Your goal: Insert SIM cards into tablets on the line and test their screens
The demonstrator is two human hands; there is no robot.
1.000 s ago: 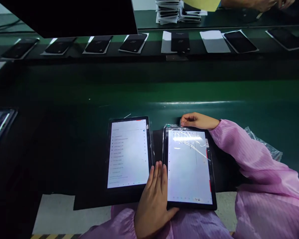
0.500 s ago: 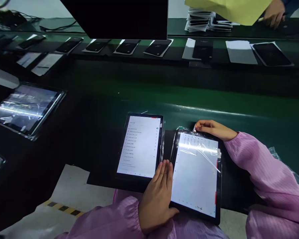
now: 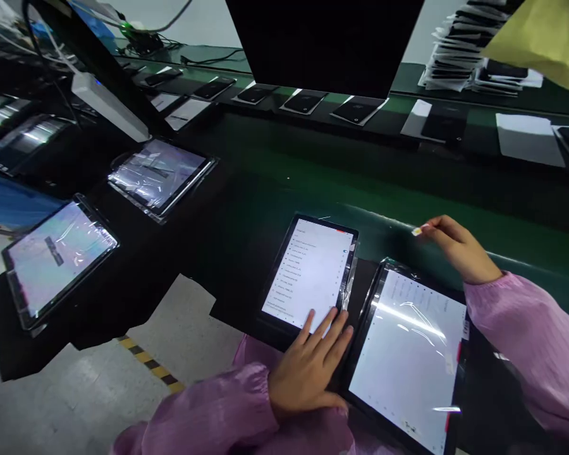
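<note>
My left hand lies flat with its fingers spread, the fingertips on the lower right corner of the left tablet. That tablet's lit screen shows a list with a switch near the top. Beside it, to the right, lies a second tablet with a bright, mostly white screen under glossy clear film. Above the second tablet's top edge, my right hand pinches a small white SIM card with a yellow patch. The card is clear of both tablets.
Two more lit tablets lie to the left, a near one and a farther one. Along the back shelf is a row of dark devices on white sleeves. A black monitor hangs above, next to a stack of sleeves.
My right hand has moved up, away from the second tablet's top edge, with the small card now showing. My left hand's fingers have spread onto the left tablet. The view has swung left.
</note>
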